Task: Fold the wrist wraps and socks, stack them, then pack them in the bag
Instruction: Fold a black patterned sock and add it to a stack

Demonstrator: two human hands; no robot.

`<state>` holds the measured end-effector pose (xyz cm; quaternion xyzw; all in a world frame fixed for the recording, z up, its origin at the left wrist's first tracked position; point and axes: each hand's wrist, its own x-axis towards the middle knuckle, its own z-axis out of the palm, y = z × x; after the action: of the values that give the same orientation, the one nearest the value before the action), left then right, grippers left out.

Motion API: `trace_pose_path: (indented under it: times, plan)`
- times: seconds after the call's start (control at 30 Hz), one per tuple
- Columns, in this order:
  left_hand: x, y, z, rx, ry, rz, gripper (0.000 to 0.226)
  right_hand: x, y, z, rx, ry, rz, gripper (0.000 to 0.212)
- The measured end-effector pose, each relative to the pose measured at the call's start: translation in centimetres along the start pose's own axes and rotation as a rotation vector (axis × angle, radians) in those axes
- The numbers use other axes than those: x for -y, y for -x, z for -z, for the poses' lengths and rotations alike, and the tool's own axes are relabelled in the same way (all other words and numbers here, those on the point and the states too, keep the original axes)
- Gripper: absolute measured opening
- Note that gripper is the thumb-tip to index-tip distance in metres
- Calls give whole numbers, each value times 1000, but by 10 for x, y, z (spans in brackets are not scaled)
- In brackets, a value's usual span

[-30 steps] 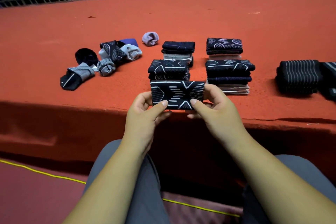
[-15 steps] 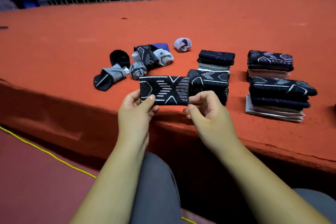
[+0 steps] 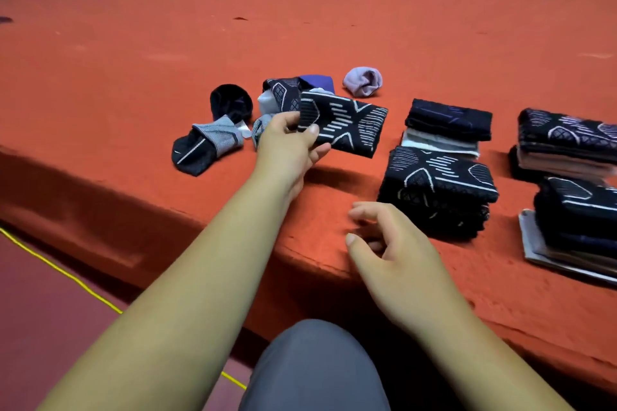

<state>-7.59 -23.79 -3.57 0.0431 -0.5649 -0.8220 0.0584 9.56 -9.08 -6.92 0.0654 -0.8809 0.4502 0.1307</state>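
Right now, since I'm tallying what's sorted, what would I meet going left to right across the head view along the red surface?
From the left: black-and-grey sock → patterned wrap pinched in the left hand → patterned-top stack → right-edge stacks.

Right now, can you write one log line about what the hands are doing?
left hand: grips folded patterned wrap, held above red table | right hand: empty, loosely curled | nearest stack: on table
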Motion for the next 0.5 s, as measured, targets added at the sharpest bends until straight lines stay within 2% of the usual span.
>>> trace_pose_path:
  times: [0.13,0.23,0.3,0.4,0.5]
  plan:
    - [6,-28,-29,94,31,135,23,-2,-2,-1,0,20,-12,26]
    - [20,-47,-37,122,-73,161,16,-4,-1,0,1,-1,-35,25]
    - [32,-60,-32,112,-162,138,18,-5,-1,3,15,-41,-66,26]
    - [45,-75,-23,20,-146,93,32,-8,-2,10,32,-127,-111,26]
    - [47,-77,-23,-14,-336,-30,35,-9,-2,13,48,-168,-131,23]
